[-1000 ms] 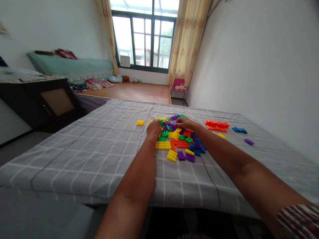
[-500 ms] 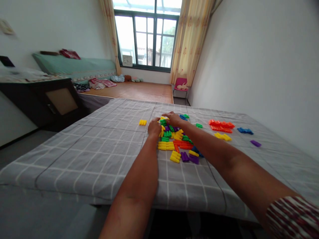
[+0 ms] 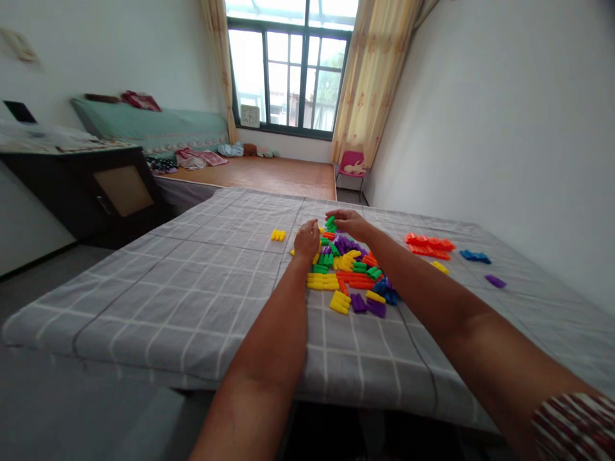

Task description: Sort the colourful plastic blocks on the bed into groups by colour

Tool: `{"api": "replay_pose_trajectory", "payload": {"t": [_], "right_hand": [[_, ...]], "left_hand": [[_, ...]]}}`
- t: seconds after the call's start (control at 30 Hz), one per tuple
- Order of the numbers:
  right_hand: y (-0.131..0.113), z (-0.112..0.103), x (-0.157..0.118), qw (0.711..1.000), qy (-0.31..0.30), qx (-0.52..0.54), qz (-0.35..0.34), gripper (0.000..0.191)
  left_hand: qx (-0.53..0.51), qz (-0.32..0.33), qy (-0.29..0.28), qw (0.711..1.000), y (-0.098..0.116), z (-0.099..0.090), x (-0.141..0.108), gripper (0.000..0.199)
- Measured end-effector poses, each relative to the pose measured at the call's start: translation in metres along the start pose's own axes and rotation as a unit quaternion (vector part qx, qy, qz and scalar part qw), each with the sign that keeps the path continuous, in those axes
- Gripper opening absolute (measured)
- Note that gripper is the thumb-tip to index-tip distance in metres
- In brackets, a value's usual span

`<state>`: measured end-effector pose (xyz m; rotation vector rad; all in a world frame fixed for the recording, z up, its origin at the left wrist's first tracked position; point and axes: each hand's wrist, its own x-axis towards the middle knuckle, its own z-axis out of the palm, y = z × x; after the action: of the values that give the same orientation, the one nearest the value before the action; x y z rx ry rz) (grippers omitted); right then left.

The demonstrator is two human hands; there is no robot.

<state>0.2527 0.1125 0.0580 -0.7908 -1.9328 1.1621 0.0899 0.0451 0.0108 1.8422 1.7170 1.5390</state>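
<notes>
Plastic building blocks made of joined rods lie in a mixed heap, with purple blocks (image 3: 346,246), yellow blocks (image 3: 323,282) and orange blocks (image 3: 358,280) among them. My right hand (image 3: 353,222) is over the far side of the heap, its fingers closed on a green block (image 3: 330,224). At the heap's left edge is my left hand (image 3: 306,240), fingers stretched out, with nothing visible in it. Its palm side is hidden from me. Green blocks (image 3: 325,260) lie close by its wrist, and dark blue blocks (image 3: 385,291) sit under my right forearm.
A grey checked cloth (image 3: 192,282) covers the table. Left of the heap lies a yellow block (image 3: 278,235). To the right are an orange row (image 3: 429,246), a blue row (image 3: 475,256) and a purple block (image 3: 494,281). A dark cabinet (image 3: 120,186) stands at left.
My right hand has lifted slightly and moved right, with a green block now showing in its fingers. My left hand has shifted a little right and its fingers have straightened.
</notes>
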Motion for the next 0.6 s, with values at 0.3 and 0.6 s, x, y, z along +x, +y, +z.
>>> {"api": "replay_pose_trajectory", "payload": {"t": [0.3,0.6], "right_hand": [[-0.023,0.000,-0.043,0.998,-0.005,0.054,0.033,0.038],[-0.028,-0.136,-0.152,0.954,0.143,-0.263,-0.002,0.032]], "left_hand": [[0.059,0.068,-0.092,0.992,0.010,-0.004,-0.011,0.029],[0.158,0.087,-0.114,0.977,0.000,0.003,-0.009,0.032]]}}
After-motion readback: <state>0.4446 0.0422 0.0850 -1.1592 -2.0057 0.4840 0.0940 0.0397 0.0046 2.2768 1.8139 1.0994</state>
